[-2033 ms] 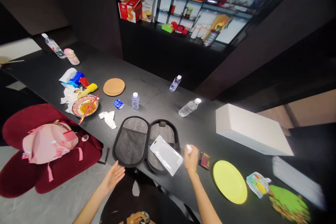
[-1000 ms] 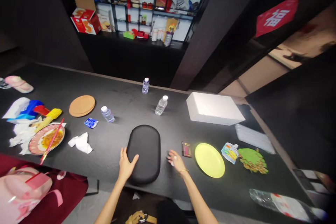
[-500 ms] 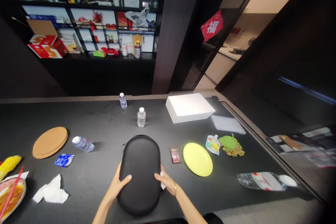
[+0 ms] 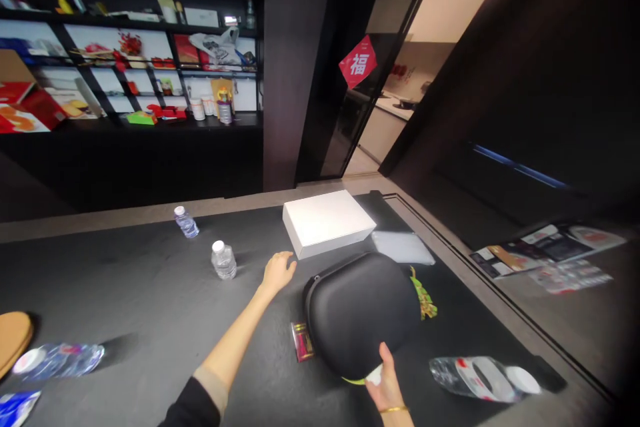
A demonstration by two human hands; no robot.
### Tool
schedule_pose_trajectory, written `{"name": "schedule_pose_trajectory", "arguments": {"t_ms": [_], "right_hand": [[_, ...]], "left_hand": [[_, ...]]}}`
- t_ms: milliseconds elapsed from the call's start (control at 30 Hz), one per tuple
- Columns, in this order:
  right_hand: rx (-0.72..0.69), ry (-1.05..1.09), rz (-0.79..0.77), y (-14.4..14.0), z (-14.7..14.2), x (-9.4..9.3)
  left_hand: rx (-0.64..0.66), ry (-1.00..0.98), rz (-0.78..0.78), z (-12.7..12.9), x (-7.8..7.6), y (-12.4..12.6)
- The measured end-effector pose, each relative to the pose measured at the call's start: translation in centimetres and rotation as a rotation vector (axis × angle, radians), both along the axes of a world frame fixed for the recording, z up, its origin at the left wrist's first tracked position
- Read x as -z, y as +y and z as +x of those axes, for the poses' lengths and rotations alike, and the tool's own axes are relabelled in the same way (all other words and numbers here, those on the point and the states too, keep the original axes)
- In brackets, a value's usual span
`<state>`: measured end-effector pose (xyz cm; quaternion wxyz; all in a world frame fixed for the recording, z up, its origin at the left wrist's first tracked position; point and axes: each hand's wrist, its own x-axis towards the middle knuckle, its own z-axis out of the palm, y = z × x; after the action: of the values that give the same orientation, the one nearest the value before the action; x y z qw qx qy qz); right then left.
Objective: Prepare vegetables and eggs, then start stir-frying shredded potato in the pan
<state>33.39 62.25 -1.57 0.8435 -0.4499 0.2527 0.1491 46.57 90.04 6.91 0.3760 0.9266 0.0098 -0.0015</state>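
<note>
Right hand pinches the black case by its near edge; left hand, fingers spread, reaches near the white box.

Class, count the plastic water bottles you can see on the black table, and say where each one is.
4. Two stand at the back left, a far bottle and a nearer bottle. One lies at the left edge. One lies front right. The black case may hide more.

My left hand has open tabletop around it; white box and a bottle flank it.
</note>
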Motion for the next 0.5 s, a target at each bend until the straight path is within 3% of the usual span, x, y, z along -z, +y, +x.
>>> {"name": "schedule_pose_trajectory", "arguments": {"t_ms": [100,167,300,400,500], "right_hand": [[0.169,-0.012,0.066,-1.1,6.1,-3.0],[0.264,-0.029,0.141,-0.7,10.7,-5.6],[0.181,-0.064,0.134,1.8,20.2,-9.8],[0.097,-0.043,-0.093,4.2,25.9,-10.6],[-0.026,-0.081,-0.520,6.2,29.2,-10.1]], "left_hand": [[0.032,0.048,0.066,4.6,1.5,-2.2],[0.060,0.072,0.079,6.2,2.7,-3.6],[0.110,0.091,0.022,5.9,5.5,-5.1],[0.133,0.065,-0.083,3.1,7.5,-4.2],[0.099,0.087,-0.179,-1.4,9.2,-1.9]]}}
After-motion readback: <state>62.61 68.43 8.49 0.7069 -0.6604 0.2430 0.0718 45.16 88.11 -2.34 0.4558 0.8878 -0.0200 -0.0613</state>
